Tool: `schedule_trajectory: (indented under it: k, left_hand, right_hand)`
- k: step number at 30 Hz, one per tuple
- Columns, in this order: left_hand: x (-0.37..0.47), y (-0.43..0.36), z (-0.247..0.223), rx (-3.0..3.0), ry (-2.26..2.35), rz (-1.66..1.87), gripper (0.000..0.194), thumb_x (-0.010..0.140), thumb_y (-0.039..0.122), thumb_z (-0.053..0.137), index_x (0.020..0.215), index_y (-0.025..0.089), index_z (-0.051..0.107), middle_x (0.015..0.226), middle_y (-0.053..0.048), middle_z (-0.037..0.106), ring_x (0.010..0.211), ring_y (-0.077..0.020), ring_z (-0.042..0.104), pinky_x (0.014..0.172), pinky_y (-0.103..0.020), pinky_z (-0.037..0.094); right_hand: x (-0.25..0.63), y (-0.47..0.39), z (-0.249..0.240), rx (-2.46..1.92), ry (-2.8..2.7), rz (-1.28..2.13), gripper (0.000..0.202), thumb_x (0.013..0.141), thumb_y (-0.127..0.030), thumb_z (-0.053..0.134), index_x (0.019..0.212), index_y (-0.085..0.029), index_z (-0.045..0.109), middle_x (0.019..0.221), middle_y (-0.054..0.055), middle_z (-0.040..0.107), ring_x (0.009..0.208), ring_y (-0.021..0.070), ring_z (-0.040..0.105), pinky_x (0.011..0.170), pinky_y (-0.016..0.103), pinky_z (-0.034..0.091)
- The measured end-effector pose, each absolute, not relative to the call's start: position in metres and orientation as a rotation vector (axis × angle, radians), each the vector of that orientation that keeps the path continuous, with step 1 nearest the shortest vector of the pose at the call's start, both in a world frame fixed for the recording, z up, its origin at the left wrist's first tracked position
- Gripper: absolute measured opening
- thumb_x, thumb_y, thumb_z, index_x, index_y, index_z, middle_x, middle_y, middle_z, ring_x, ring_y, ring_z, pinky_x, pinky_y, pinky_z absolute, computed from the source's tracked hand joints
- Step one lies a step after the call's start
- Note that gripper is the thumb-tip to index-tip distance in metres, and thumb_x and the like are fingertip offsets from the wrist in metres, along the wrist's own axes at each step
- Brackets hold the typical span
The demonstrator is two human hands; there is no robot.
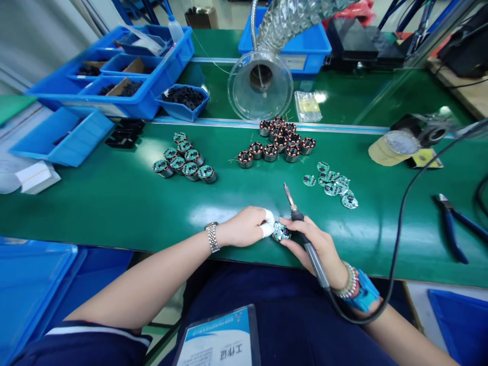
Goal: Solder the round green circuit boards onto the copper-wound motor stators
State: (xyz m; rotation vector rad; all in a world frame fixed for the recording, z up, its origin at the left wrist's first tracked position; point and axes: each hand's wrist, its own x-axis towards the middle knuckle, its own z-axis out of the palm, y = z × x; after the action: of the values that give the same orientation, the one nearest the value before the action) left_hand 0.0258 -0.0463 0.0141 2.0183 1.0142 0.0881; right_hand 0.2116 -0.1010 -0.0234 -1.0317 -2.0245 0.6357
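My left hand [251,227], with white covers on two fingertips, is closed on a round green circuit board [281,231] near the front edge of the bench. From the other side, the fingers of my right hand [314,241] also touch that board. A soldering iron [310,249] lies across my right hand, held in its grip, its tip pointing up and away. Whether a motor stator sits under the board is hidden. Several loose circuit boards [333,183] lie beyond my right hand. Bare copper-wound stators [281,142] stand farther back, and board-topped stators [185,160] are grouped at the left.
A clear fume hood [260,86] on a foil duct hangs over the back. Blue parts bins [110,109] stand at the back left. Pliers [452,223] and a yellow cup [392,148] are at the right. The iron's black cable [398,229] loops past my right wrist.
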Motion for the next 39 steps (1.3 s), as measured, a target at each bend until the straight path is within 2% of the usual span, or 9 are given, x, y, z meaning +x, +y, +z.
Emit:
schedule_trajectory:
  k: [3, 5, 8, 12, 16, 22, 30, 36, 39]
  left_hand:
    - [0.028, -0.049, 0.013, 1.543, 1.103, 0.085, 0.017, 0.073, 0.011, 0.035, 0.061, 0.015, 0.047, 0.049, 0.003, 0.05, 0.043, -0.0089, 0.048, 0.045, -0.02, 0.04]
    - [0.025, -0.051, 0.012, 1.503, 1.101, 0.096, 0.017, 0.075, 0.013, 0.037, 0.063, 0.015, 0.049, 0.051, 0.003, 0.051, 0.044, -0.0087, 0.049, 0.045, -0.019, 0.041]
    - [0.014, -0.056, 0.012, 1.878, 1.063, 0.15, 0.011, 0.077, 0.021, 0.047, 0.078, 0.015, 0.057, 0.065, 0.0, 0.059, 0.055, -0.0102, 0.054, 0.052, -0.021, 0.043]
    - [0.004, -0.065, 0.009, 2.571, 1.108, 0.257, 0.02, 0.081, 0.024, 0.049, 0.098, 0.016, 0.058, 0.085, -0.004, 0.062, 0.068, -0.0146, 0.057, 0.058, -0.026, 0.044]
    - [0.007, -0.07, 0.007, 3.023, 0.957, 0.383, 0.017, 0.085, 0.02, 0.043, 0.085, 0.016, 0.06, 0.077, -0.002, 0.063, 0.064, -0.0146, 0.053, 0.053, -0.026, 0.039]
    - [0.01, -0.066, 0.005, 3.178, 0.806, 0.505, 0.022, 0.085, 0.015, 0.038, 0.074, 0.015, 0.058, 0.073, -0.003, 0.062, 0.062, -0.0153, 0.05, 0.051, -0.028, 0.036]
    - [0.015, -0.075, 0.001, 2.913, 1.087, 0.464, 0.019, 0.081, 0.022, 0.045, 0.07, 0.016, 0.059, 0.069, -0.002, 0.059, 0.062, -0.0146, 0.052, 0.053, -0.027, 0.037]
    - [0.029, -0.068, 0.018, 2.215, 1.296, 0.165, 0.013, 0.073, 0.016, 0.048, 0.063, 0.015, 0.057, 0.06, 0.0, 0.057, 0.053, -0.0118, 0.051, 0.049, -0.023, 0.036]
    - [0.027, -0.064, 0.02, 1.825, 1.28, 0.113, 0.016, 0.077, 0.018, 0.046, 0.066, 0.014, 0.058, 0.055, 0.001, 0.058, 0.05, -0.0108, 0.053, 0.046, -0.02, 0.038]
  right_hand:
    - [0.212, -0.101, -0.023, -1.037, -2.026, 0.626, 0.03, 0.078, -0.017, 0.059, 0.104, -0.023, 0.047, 0.107, 0.008, 0.063, 0.099, 0.0199, 0.057, 0.085, 0.039, 0.049]
    - [0.212, -0.101, -0.023, -1.047, -2.027, 0.627, 0.03, 0.078, -0.016, 0.059, 0.104, -0.022, 0.047, 0.107, 0.008, 0.063, 0.098, 0.0198, 0.057, 0.085, 0.038, 0.049]
    - [0.212, -0.102, -0.022, -1.049, -2.028, 0.644, 0.03, 0.078, -0.016, 0.059, 0.105, -0.021, 0.048, 0.107, 0.009, 0.063, 0.098, 0.0196, 0.057, 0.085, 0.038, 0.049]
    - [0.212, -0.101, -0.021, -1.035, -2.028, 0.658, 0.03, 0.077, -0.015, 0.059, 0.105, -0.021, 0.048, 0.107, 0.008, 0.063, 0.098, 0.0191, 0.057, 0.085, 0.037, 0.049]
    - [0.212, -0.101, -0.022, -1.038, -2.029, 0.646, 0.03, 0.077, -0.015, 0.059, 0.105, -0.021, 0.048, 0.107, 0.008, 0.063, 0.1, 0.0188, 0.056, 0.086, 0.037, 0.048]
    - [0.212, -0.102, -0.023, -1.042, -2.032, 0.656, 0.03, 0.077, -0.015, 0.059, 0.105, -0.021, 0.047, 0.109, 0.008, 0.062, 0.098, 0.0186, 0.056, 0.085, 0.036, 0.048]
    - [0.211, -0.102, -0.021, -1.047, -2.032, 0.648, 0.03, 0.078, -0.015, 0.059, 0.105, -0.022, 0.048, 0.108, 0.007, 0.062, 0.096, 0.0174, 0.056, 0.084, 0.033, 0.048]
    - [0.21, -0.102, -0.022, -1.048, -2.016, 0.654, 0.031, 0.078, -0.015, 0.059, 0.105, -0.022, 0.047, 0.109, 0.007, 0.062, 0.099, 0.018, 0.056, 0.086, 0.034, 0.048]
    - [0.211, -0.101, -0.022, -1.051, -2.017, 0.657, 0.03, 0.077, -0.014, 0.059, 0.105, -0.021, 0.047, 0.109, 0.007, 0.062, 0.099, 0.0178, 0.056, 0.086, 0.034, 0.048]
